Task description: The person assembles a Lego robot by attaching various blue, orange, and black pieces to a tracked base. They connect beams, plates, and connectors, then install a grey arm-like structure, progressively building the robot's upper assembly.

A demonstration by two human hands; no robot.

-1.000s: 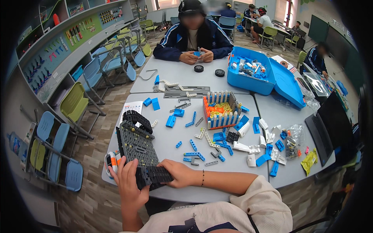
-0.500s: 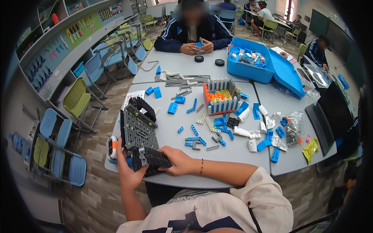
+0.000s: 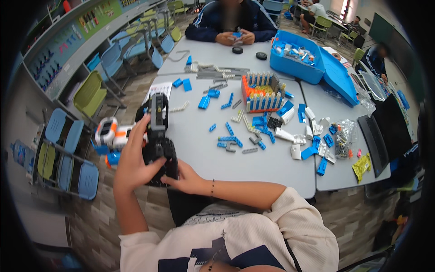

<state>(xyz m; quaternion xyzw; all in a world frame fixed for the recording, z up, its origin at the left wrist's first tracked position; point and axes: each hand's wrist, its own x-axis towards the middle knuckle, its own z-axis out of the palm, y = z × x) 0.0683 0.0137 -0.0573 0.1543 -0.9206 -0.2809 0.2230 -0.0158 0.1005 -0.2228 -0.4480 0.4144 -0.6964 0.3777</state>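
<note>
Both of my hands hold a tracked toy vehicle [image 3: 159, 146] built from plastic bricks, with black treads and a white and orange body part [image 3: 121, 137] sticking out on its left. My left hand [image 3: 132, 161] lies along the near left side, fingers stretched up over the vehicle and thumb pressed against the lower tread. At the lower right, my right hand [image 3: 185, 178] grips the same tread. The vehicle is tilted up on its side at the table's left edge; my left hand hides part of its body.
An open-topped brick box [image 3: 263, 93] stands mid-table, among loose blue, white and grey pieces. Behind it sits a blue bin [image 3: 297, 58] of parts with its lid alongside. A laptop [image 3: 379, 131] is at the right. Opposite, a person [image 3: 231, 25] handles small pieces.
The vehicle has been turned over and moved left, so its white and orange part now shows and its grey underside no longer does. My hands moved with it.
</note>
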